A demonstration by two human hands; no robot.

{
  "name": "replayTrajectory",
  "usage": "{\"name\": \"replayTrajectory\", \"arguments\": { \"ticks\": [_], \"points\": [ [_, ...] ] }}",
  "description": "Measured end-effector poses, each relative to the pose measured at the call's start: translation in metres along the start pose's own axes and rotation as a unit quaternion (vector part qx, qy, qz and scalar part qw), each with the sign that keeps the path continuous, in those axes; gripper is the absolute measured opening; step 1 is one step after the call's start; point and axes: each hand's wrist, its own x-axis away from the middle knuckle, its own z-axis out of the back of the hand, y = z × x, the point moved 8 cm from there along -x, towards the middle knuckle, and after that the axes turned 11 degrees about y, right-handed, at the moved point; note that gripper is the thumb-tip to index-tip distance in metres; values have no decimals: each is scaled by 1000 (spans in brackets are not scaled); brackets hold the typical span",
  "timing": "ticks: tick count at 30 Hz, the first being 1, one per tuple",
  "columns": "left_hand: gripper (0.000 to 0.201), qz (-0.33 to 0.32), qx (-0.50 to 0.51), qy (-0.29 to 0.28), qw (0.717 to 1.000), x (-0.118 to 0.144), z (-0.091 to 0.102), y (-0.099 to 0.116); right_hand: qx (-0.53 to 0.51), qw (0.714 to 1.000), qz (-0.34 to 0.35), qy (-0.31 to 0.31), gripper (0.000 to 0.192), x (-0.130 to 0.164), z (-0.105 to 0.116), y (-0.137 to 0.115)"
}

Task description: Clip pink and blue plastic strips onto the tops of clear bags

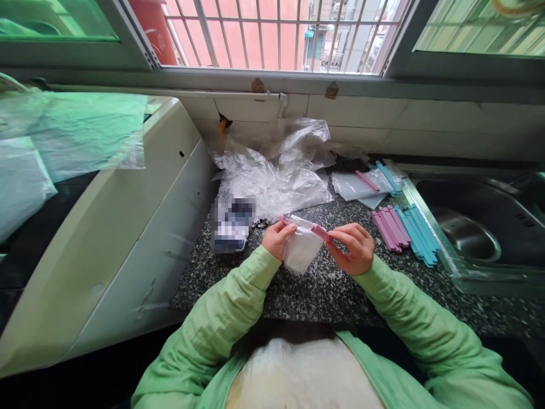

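Over the dark speckled counter, my left hand (277, 238) pinches the left edge of a small clear plastic bag (303, 250). Pink plastic shows at that hand's fingertips. At the bag's upper right corner, my right hand (352, 247) grips the end of a pink bag sealing clip (320, 232) between thumb and fingers. Whether the clip is closed over the bag's mouth, I cannot tell. To the right lie several pink sealing clips (390, 227) and several blue sealing clips (417, 234), side by side. Flat clear bags (361, 186) rest behind them, with a pink clip on top.
Crumpled clear plastic (272, 176) covers the back of the counter (336, 295). A blurred-out phone-like object (233, 225) lies to the left of my hands. A steel sink (451, 278) borders the right side. A pale appliance panel (162, 210) stands at left, below a barred window.
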Motion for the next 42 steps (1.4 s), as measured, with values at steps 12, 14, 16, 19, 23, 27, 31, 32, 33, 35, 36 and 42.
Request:
{"name": "replayTrajectory", "arguments": {
  "ticks": [12,14,16,19,23,27,31,32,33,35,36,42],
  "points": [
    [39,-29,-15,-20,999,3,-2,3,59,996,57,-25,26,2,-4,-7],
    [41,-29,-19,-20,999,2,-1,2,65,996,61,-29,25,2,-5,-7],
    [42,-30,-23,-18,999,0,0,1,69,995,62,-34,24,2,-6,-7],
    [45,-35,-31,-17,999,-2,2,-1,70,995,59,-44,23,4,-8,-5],
    [44,-59,-44,-22,997,-2,2,2,67,995,52,-58,23,7,-12,-1],
    [42,-90,-56,-16,994,0,2,7,62,995,50,-66,22,8,-15,-1],
    [40,-100,-62,-14,993,1,1,9,56,995,47,-72,20,9,-18,1],
    [40,-101,-62,-14,993,2,1,10,55,995,46,-73,21,9,-19,1],
    [40,-103,-62,-14,993,2,1,10,54,995,45,-75,21,9,-19,1],
    [39,-108,-62,-15,992,2,0,10,52,995,41,-78,21,10,-20,2],
    [38,-110,-63,-16,992,2,0,11,50,995,37,-80,20,11,-21,3],
    [38,-95,-74,-19,993,1,0,8,19,995,-8,-95,19,15,-26,8]
  ]
}}
